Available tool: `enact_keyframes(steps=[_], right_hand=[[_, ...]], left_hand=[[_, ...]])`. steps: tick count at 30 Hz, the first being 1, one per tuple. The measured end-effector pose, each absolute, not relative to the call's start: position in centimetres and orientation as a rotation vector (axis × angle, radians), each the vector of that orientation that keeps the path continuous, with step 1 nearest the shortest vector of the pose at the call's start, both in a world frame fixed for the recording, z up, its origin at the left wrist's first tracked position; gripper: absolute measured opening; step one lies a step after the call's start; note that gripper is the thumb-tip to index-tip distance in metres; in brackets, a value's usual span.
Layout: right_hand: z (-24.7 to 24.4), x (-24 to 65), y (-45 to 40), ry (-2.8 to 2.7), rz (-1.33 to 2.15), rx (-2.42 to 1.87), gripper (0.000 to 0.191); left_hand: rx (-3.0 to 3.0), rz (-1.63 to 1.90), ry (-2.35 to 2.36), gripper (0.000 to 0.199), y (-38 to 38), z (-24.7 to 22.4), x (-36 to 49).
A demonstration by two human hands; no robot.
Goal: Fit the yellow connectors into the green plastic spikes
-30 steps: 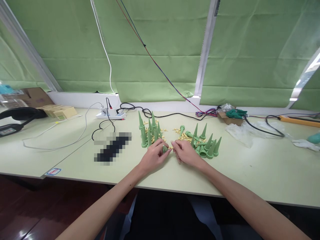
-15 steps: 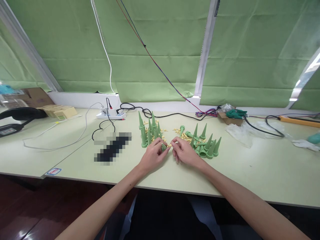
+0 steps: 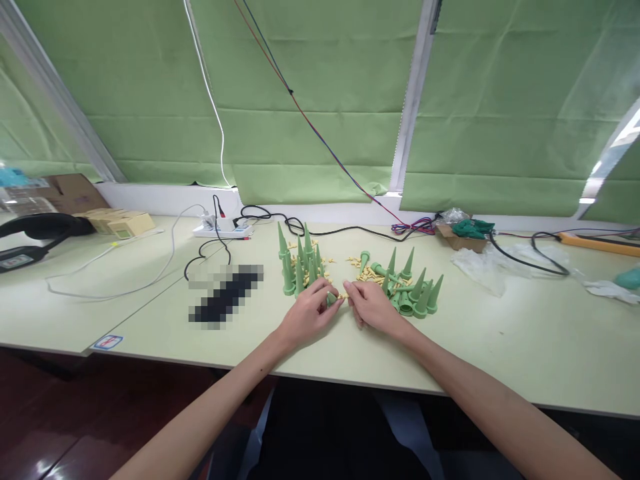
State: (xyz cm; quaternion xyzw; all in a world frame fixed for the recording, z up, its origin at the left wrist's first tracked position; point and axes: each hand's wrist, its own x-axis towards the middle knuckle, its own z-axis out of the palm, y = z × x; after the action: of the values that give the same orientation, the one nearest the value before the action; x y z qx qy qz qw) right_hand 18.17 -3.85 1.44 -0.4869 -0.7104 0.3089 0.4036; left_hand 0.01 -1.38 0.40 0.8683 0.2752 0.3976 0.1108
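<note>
My left hand is closed around a green cone, held low over the table with a small yellow piece at its end. Close on the right, my right hand has its fingers pressed together beside that yellow piece; whatever they pinch is too small to make out. Several green cones stand upright beyond my left hand among small yellow pieces. Past my right hand lies a heap of green cones, some upright and some on their sides, with yellow pieces scattered around.
A white power strip with cables sits at the back left, near a pixelated dark object. Small yellow boxes are farther left. A cardboard box with green material and clear plastic bags are at the back right.
Both hands have shifted slightly right. The green cone in my left hand has tilted a little, and my right fingers have drawn closer together at the yellow piece.
</note>
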Motion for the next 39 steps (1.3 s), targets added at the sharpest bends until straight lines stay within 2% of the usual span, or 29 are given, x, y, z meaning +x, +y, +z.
enact_keyframes(steps=[5, 10, 21, 27, 32, 35, 39], right_hand=[[1.55, 18.07, -3.81, -1.737, 0.876, -1.184, 0.033], [1.42, 18.03, -3.79, -1.745, 0.912, -1.128, 0.028], [1.56, 18.26, -3.87, -1.826, 0.806, -1.232, 0.052], [1.49, 18.1, -3.78, -1.718, 0.932, -1.154, 0.031], [1.41, 18.04, -3.76, -1.736, 0.966, -1.118, 0.024], [1.51, 18.03, -3.82, -1.77, 0.907, -1.146, 0.024], [1.86, 18.1, -3.94, -1.832, 0.796, -1.224, 0.035]], left_hand=[[2.532, 1.273, 0.855, 0.014, -1.19, 0.31, 0.09], [2.53, 1.3, 0.874, 0.014, -1.08, 0.3, 0.07], [2.545, 1.204, 0.809, 0.015, -1.32, 0.34, -0.02], [2.513, 1.272, 0.854, 0.013, -1.21, 0.37, 0.08], [2.514, 1.256, 0.856, 0.013, -1.24, 0.41, 0.03], [2.522, 1.229, 0.845, 0.014, -1.28, 0.46, -0.03], [2.54, 1.176, 0.816, 0.014, -1.34, 0.46, -0.07]])
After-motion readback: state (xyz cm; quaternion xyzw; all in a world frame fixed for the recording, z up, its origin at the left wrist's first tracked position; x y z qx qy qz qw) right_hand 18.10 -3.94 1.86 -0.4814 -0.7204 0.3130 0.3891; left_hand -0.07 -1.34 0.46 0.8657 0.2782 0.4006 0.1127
